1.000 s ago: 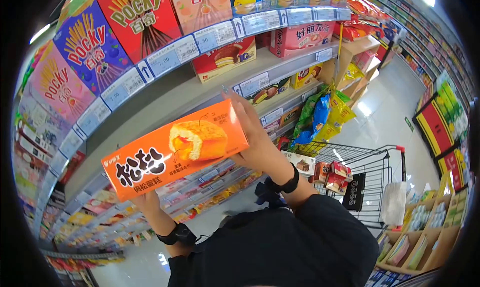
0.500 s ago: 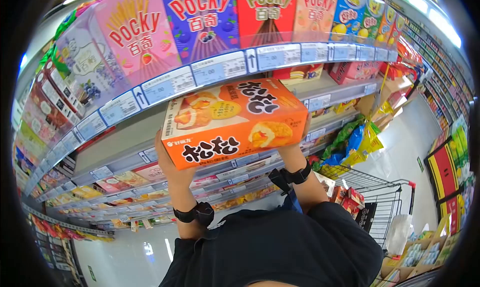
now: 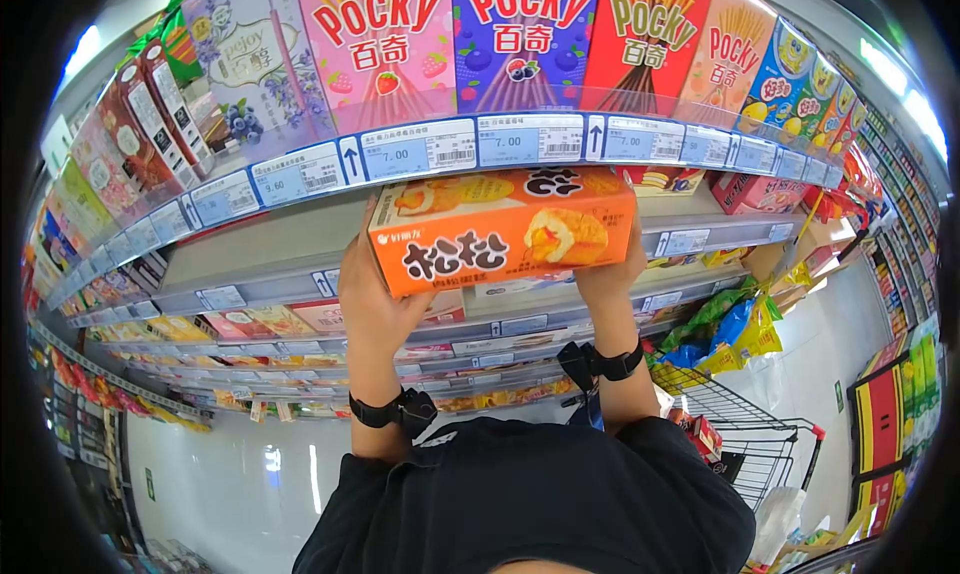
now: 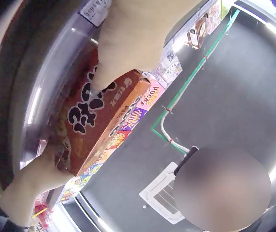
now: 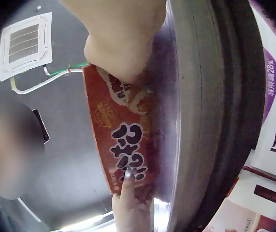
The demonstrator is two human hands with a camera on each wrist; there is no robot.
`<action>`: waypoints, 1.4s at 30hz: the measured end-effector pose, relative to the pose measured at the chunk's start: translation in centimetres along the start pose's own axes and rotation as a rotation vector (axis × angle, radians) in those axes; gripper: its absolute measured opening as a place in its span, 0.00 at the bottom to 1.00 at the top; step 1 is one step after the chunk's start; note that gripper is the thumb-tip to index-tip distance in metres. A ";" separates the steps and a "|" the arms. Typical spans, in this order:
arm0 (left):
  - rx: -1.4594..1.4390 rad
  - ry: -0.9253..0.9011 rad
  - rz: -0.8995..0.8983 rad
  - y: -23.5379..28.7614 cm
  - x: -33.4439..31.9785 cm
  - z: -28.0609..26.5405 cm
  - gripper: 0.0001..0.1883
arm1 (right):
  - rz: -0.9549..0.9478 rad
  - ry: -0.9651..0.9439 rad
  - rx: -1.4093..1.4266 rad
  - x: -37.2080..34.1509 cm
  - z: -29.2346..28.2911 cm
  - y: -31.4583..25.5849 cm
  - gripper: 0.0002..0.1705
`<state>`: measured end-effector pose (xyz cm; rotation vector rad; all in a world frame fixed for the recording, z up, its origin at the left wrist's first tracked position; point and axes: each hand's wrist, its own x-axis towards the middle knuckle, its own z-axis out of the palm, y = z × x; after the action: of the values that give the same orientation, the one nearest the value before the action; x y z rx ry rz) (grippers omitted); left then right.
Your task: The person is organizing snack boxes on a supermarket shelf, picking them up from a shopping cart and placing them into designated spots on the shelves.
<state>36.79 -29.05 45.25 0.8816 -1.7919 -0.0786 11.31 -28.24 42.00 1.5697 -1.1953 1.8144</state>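
An orange snack-cake box (image 3: 500, 236) is held level between both hands at the shelf, its top back edge under the price-tag strip. The left hand (image 3: 385, 299) grips its left end, thumb along the lower front edge; the right hand (image 3: 612, 264) holds the right end. In the left wrist view the left hand (image 4: 130, 43) lies over one end of the box (image 4: 92, 111). The right wrist view shows the right hand (image 5: 123, 48) at one end of the box (image 5: 123, 130) and the left hand (image 5: 133, 210) at the other, a thumb on its face.
Pocky boxes (image 3: 385, 49) stand on the shelf above, behind price tags (image 3: 530, 142). Lower shelves (image 3: 240, 249) hold more packaged snacks. Colourful bags (image 3: 735, 329) hang at the right, above a wire shopping cart (image 3: 750, 434) with several boxes in it.
The box has turned from slanted to nearly level and moved up and right, toward the shelf gap. The left hand has shifted from the lower edge to the left end. The view has swung left.
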 end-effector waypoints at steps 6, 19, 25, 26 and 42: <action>0.074 0.002 0.106 -0.8 1.1 -0.1 0.44 | 0.205 -0.334 -0.078 2.5 -1.7 -2.3 0.43; -0.144 -0.076 -0.027 1.0 2.9 -1.4 0.25 | 0.222 -0.442 0.177 4.5 -2.2 -3.6 0.35; -0.227 -0.306 -0.108 0.0 4.0 -2.7 0.24 | 0.334 -0.500 0.092 5.6 -1.2 -4.5 0.29; -0.206 -0.342 -0.101 -0.4 4.3 -3.0 0.23 | 0.320 -0.539 0.071 5.9 -1.1 -4.3 0.29; -0.450 -0.708 -0.691 -4.3 8.8 -3.4 0.35 | 1.178 -0.971 0.812 11.0 1.2 3.6 0.23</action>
<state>40.72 -36.24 51.69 1.1770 -1.8755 -1.3229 6.38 -33.22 51.31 2.7422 -2.3702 2.4687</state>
